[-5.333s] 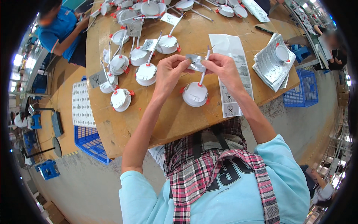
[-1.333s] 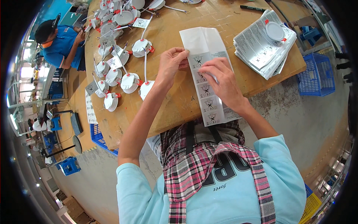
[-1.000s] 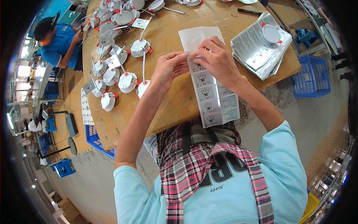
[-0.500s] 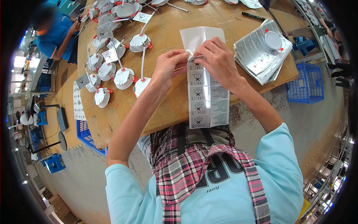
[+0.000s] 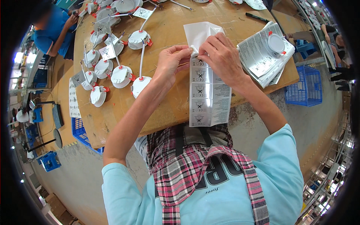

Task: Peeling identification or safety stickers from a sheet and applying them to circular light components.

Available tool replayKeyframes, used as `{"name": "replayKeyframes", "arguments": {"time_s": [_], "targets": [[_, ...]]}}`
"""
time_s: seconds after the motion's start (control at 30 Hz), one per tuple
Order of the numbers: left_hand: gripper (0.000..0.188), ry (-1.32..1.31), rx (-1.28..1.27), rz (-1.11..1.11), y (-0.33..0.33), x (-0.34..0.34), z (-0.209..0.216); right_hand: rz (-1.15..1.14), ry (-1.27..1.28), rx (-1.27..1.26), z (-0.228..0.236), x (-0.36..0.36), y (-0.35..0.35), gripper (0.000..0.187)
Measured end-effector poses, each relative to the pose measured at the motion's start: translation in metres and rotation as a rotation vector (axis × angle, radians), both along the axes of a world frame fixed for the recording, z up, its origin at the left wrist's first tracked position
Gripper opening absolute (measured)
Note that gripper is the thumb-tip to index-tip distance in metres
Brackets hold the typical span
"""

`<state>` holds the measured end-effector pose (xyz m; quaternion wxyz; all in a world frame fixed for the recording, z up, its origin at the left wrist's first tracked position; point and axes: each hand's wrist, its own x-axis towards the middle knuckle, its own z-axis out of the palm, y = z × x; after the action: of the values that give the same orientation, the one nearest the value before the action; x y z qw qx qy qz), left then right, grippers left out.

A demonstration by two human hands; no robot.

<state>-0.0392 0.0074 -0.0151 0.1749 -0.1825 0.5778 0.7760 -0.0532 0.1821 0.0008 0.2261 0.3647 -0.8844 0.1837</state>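
Note:
My left hand (image 5: 174, 62) and my right hand (image 5: 223, 60) meet over the table, fingers pinched at the upper part of a long sheet of silver labels (image 5: 202, 90). A small white curled bit shows between the fingertips; I cannot make out whether it is a lifted label or backing. The sheet hangs down past the table's near edge, its blank white top standing beyond my hands. Left of my left hand lie round white downlights with red clips and white cables, the nearest downlight (image 5: 141, 87) beside my forearm. Some cables carry silver label flags, such as one label (image 5: 107, 53).
Right of my right hand lies a stack of printed sheets (image 5: 258, 56) with a round white downlight (image 5: 276, 43) on top. A black marker (image 5: 256, 17) lies beyond it. Blue crates (image 5: 304, 86) stand beside the table (image 5: 165, 116). A person in blue (image 5: 56, 30) works at the left.
My hands keep their pinch on the label sheet, with only a slight shift of the fingers. The whole view has moved a little. The person at the left has raised their hands.

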Motion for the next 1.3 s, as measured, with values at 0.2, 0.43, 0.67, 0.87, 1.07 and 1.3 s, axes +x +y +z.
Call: {"name": "replayKeyframes", "arguments": {"time_s": [0.2, 0.43, 0.67, 0.87, 1.07, 1.3], "targets": [[0.02, -0.002, 0.052, 0.001, -0.002, -0.002, -0.003, 0.005, 0.051, -0.046, -0.009, 0.001, 0.002, 0.017], [0.02, 0.004, 0.057, -0.008, 0.001, -0.003, -0.006, 0.007, 0.082, -0.061, -0.011, 0.001, 0.005, 0.016], [0.022, 0.141, -0.065, 0.031, 0.006, -0.018, -0.01, 0.124, -0.007, -0.172, -0.004, -0.004, 0.018, 0.016], [0.022, 0.27, -0.241, 0.061, 0.003, -0.044, -0.027, 0.247, -0.129, -0.44, 0.026, 0.012, 0.053, 0.014], [0.022, 0.443, -0.505, 0.153, 0.004, -0.067, -0.034, 0.208, -0.392, -1.301, 0.066, 0.014, 0.124, 0.011], [0.042, 1.022, -1.209, 0.172, 0.036, -0.026, 0.02, -0.104, -0.605, -0.751, 0.09, 0.011, 0.102, 0.015]]}}
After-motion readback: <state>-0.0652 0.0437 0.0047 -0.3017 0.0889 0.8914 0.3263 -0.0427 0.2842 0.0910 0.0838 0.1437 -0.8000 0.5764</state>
